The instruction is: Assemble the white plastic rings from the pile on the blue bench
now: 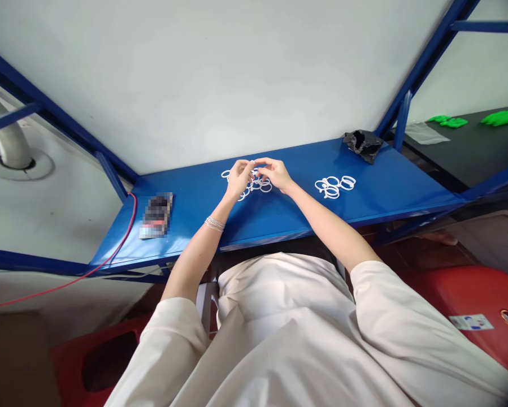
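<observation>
Both hands meet over a pile of white rings [265,186] on the blue table [287,217]. My left hand [239,178] has thumb and fingers pinched together around a small white piece, probably one of the rings, which the fingers mostly hide. Close beside it, my right hand [274,171] reaches in from the right, its thumb and index finger closed at the same white piece. Further right on the table lies a second, smaller group of white rings [331,186], touched by neither hand.
A crumpled black bag [364,146] sits at the table's back right. A blurred flat object [156,215] lies at the left, beside a red cable [129,229]. Blue frame bars rise at both sides. Green items [504,116] rest on a dark table at the far right.
</observation>
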{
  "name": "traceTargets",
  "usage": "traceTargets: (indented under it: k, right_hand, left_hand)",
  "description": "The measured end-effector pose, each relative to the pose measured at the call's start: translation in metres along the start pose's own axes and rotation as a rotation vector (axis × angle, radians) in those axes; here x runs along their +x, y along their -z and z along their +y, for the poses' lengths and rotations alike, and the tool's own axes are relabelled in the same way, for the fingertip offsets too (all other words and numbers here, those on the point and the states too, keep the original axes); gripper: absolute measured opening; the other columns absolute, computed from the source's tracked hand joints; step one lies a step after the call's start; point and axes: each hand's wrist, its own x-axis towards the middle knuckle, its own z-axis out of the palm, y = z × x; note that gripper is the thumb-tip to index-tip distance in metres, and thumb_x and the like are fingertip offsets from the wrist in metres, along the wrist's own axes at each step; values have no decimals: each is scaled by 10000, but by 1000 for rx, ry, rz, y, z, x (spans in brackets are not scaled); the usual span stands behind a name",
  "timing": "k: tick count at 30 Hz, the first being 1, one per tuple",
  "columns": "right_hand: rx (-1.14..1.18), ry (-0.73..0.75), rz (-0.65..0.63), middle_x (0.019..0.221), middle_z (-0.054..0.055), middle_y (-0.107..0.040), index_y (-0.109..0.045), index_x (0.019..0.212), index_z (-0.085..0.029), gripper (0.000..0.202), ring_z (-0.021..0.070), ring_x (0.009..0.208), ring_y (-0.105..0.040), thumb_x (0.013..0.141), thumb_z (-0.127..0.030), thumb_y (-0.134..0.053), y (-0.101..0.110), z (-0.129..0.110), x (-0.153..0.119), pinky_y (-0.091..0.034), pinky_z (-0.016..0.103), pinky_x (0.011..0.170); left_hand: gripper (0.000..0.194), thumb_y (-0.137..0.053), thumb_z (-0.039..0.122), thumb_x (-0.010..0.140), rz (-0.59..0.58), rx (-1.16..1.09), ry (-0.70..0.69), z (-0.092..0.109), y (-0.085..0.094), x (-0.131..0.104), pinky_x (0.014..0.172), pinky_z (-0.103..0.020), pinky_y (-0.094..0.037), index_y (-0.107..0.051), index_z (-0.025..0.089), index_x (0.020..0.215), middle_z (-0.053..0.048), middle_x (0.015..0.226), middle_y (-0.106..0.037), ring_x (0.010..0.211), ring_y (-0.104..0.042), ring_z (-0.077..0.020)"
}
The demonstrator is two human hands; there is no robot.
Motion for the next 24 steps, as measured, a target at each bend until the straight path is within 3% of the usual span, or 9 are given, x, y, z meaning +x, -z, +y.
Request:
traceTargets:
  k: [4, 8, 15, 24]
  right_hand:
    - [-51, 22, -4, 1162, 71, -798, -812, 1063, -217, 252, 170, 795, -686, 829, -308, -794, 1, 4, 1, -577, 268, 620]
    - [-151, 44, 32, 1292, 81, -760, -836, 1172, -229, 328, 154, 783, -673, 858, -282, -759, 3, 6, 3, -608, 296, 689]
    - [-215, 46, 30, 1243, 90, -789, -814, 1207, -199, 314, 157, 788, -675, 922, -258, -696, 6, 15, 7, -616, 302, 764]
    - [-273, 141, 0, 1179, 102, -796, -810, 1187, -188, 284, 189, 847, -679, 945, -311, -727, 9, 24, 9, -619, 335, 828]
  left_hand:
    - [479, -746, 655, 1028, -88, 7, 34, -1, 1, 1, 563, -283, -455, -685, 205, 876, -33, 776, -677, 583, -600, -123]
    - [532, -690, 690, 1050, -126, -33, 65, -2, 4, 3, 532, -293, -408, -647, 214, 816, 19, 657, -528, 502, -484, -110]
    - [709, -503, 852, 1064, -168, -152, 163, 6, 4, 0, 480, -255, -299, -533, 227, 731, 70, 604, -276, 454, -267, -84]
    - [718, -511, 830, 1073, -169, -191, 220, 15, 3, -4, 462, -228, -295, -481, 226, 685, 77, 588, -233, 451, -235, -80]
